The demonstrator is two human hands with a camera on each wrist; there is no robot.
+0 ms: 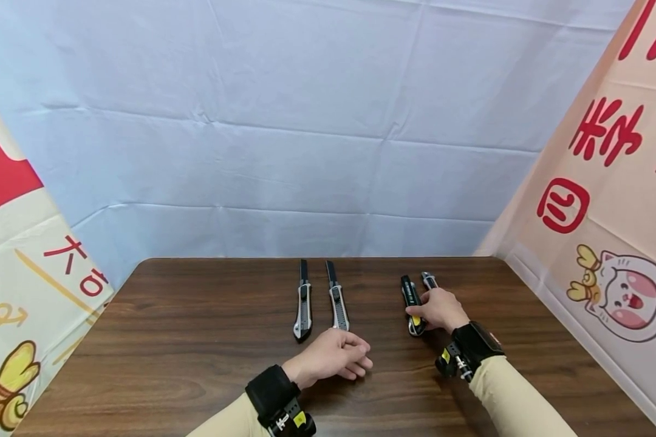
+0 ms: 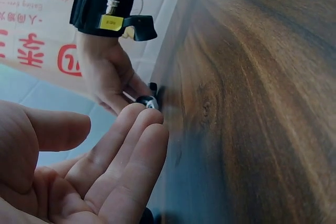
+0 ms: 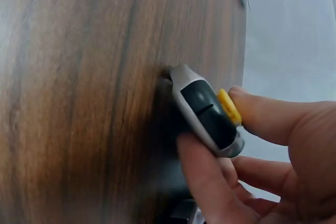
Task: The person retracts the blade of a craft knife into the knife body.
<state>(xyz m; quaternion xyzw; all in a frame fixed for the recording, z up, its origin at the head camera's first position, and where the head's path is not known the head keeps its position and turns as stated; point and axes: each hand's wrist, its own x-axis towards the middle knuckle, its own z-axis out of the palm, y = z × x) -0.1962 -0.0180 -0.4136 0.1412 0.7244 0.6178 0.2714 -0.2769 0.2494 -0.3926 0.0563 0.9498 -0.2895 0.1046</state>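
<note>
A: Right hand [image 1: 440,308] pinches the black-and-yellow utility knife [image 1: 412,298] at its near end, thumb and fingers on either flank; it lies flat on the wooden table [image 1: 197,340], right of centre, a grey knife [image 1: 429,280] just beside it.

B: Left hand [image 1: 336,355]?

A: Loose, fingers relaxed, holding nothing, near the two silver knives [image 1: 319,300].

B: Handling?

A: Probably light, rigid, smooth plastic shell; a bit slippery. Best gripped mid-body on the sides, clear of the yellow slider [image 3: 229,106] and blade end.
</note>
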